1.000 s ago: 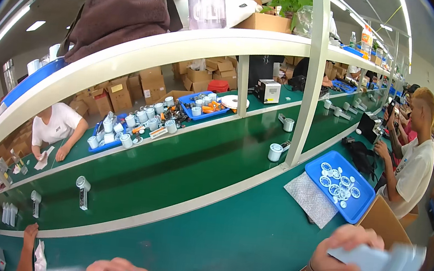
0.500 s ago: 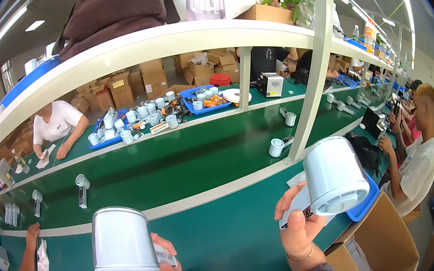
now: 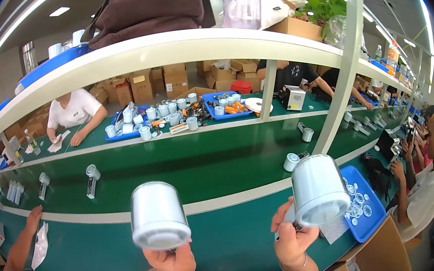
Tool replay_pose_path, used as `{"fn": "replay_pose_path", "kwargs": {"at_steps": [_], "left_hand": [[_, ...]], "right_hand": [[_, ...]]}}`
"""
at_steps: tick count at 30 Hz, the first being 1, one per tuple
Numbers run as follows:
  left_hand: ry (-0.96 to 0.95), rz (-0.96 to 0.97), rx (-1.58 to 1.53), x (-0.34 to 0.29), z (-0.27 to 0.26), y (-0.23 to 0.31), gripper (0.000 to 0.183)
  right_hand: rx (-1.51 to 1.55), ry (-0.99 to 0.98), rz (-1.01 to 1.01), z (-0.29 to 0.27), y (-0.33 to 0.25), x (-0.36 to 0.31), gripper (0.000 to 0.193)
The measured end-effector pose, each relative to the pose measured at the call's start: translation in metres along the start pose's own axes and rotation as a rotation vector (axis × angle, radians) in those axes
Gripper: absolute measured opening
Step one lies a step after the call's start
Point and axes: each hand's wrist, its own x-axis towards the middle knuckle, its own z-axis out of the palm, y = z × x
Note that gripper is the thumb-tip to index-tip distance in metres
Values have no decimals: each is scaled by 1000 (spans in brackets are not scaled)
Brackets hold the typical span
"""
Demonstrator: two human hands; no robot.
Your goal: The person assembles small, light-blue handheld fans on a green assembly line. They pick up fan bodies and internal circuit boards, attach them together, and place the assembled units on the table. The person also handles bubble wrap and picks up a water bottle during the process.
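Observation:
My left hand [image 3: 173, 261] grips a pale blue-white handheld fan [image 3: 157, 211] with a thick round head; its handle is hidden behind the head and fingers. My right hand [image 3: 292, 246] is closed round the short handle of a second fan [image 3: 321, 185] of the same kind. Both fans are held up above the green bench [image 3: 236, 250], apart from each other, with their ringed round ends tilted down toward me. Beyond the right-hand fan, another fan [image 3: 291, 162] lies on the green conveyor belt [image 3: 213, 170].
A blue tray [image 3: 364, 230] of clear rings and discs sits at right, beside an open cardboard box [image 3: 387, 262]. A white post [image 3: 343, 80] carries the overhead shelf [image 3: 211, 41]. Co-workers sit across the belt and at right; another person's arm [image 3: 23, 242] rests at left.
The left-hand fan has risen, moved right and turned, bringing its round end into sight. The right-hand fan sits slightly lower and further left. My view has shifted, showing more of the blue tray.

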Motion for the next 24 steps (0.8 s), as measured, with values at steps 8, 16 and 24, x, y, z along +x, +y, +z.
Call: {"fn": "replay_pose_path", "kwargs": {"at_steps": [8,16,24], "left_hand": [[105,49,43,-6,-9,2,22],[-80,69,119,-4,-13,-3,29],[43,-154,274,1,-1,22,20]], "right_hand": [[-81,-59,-253,13,-3,3,48],[47,-31,-406,3,0,3,46],[-73,12,-399,5,-13,1,54]]}}
